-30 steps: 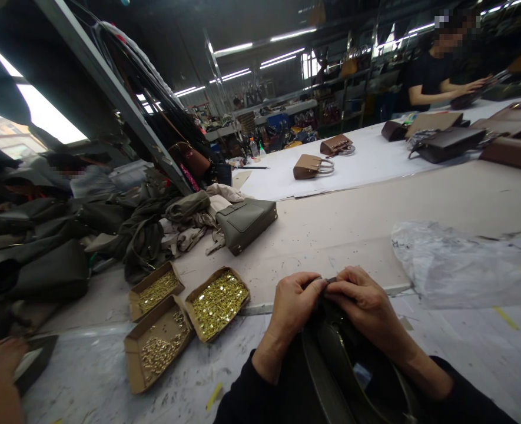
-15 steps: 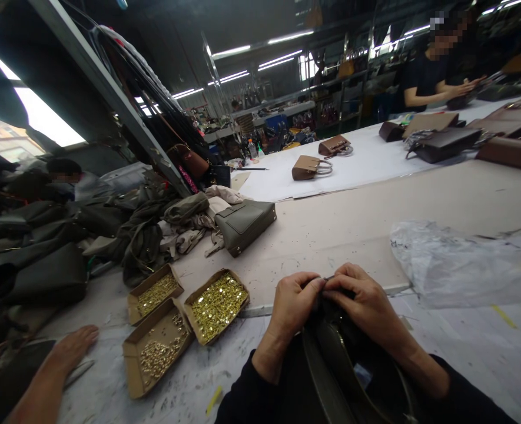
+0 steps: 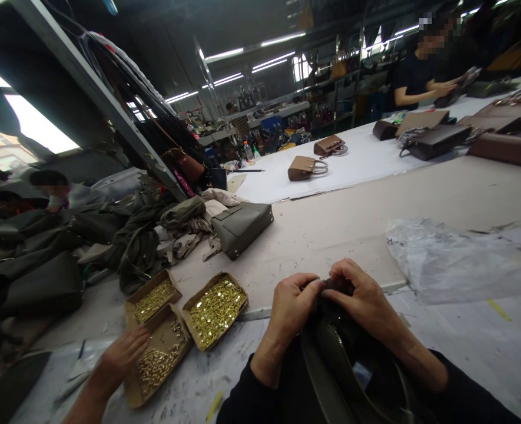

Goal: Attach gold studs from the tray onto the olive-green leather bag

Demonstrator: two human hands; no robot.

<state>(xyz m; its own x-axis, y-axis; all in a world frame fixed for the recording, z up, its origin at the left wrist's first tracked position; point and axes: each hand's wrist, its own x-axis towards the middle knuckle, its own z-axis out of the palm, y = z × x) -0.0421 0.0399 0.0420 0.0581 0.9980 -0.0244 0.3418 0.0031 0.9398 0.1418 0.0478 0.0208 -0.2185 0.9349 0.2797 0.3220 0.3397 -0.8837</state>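
A dark olive handbag (image 3: 344,371) lies in front of me at the table's near edge. My left hand (image 3: 293,306) and my right hand (image 3: 359,297) meet at its top edge, both pinching the same small dark part there. What sits between the fingertips is hidden. To the left stand three open cardboard boxes of gold metal fittings (image 3: 216,307). Another person's hand (image 3: 121,356) reaches into the nearest box (image 3: 156,356).
A grey-green handbag (image 3: 241,227) lies beyond the boxes beside a heap of olive bags and cloth (image 3: 145,235). A crumpled clear plastic sheet (image 3: 445,259) lies at right. Brown handbags (image 3: 304,168) rest on the far white table, where a person (image 3: 419,73) works.
The other person's hand at lower left has moved right, from the table edge into the nearest box of fittings. My hands stay at the bag's top, shifted slightly.
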